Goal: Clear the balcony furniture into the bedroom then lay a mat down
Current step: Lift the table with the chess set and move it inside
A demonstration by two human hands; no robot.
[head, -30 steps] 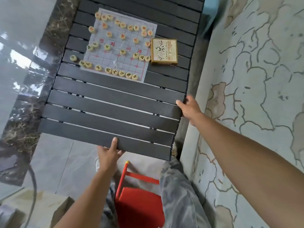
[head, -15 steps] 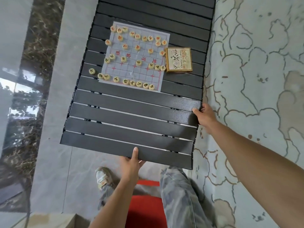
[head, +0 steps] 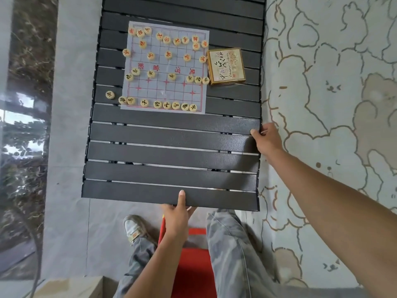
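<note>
A dark slatted table (head: pixel 171 155) fills the middle of the head view. My left hand (head: pixel 178 214) grips its near edge, thumb on top. My right hand (head: pixel 266 140) holds its right edge. On the far half lies a paper chess board (head: pixel 165 87) with several round wooden pieces (head: pixel 171 76), one piece (head: pixel 110 95) off the sheet to the left. A square chess box (head: pixel 226 66) sits right of the sheet. A cream mat with bear outlines (head: pixel 333 104) covers the floor to the right.
A red stool (head: pixel 193 265) stands below the table's near edge between my legs. Grey floor tile (head: pixel 68 147) runs along the left, bordered by a dark marble strip (head: pixel 25 50) and glass. A beige block (head: pixel 71 287) sits at the lower left.
The table has shifted right and squared up in view, now beside the mat's edge. Both hands keep their grips on it. My left foot has come into view.
</note>
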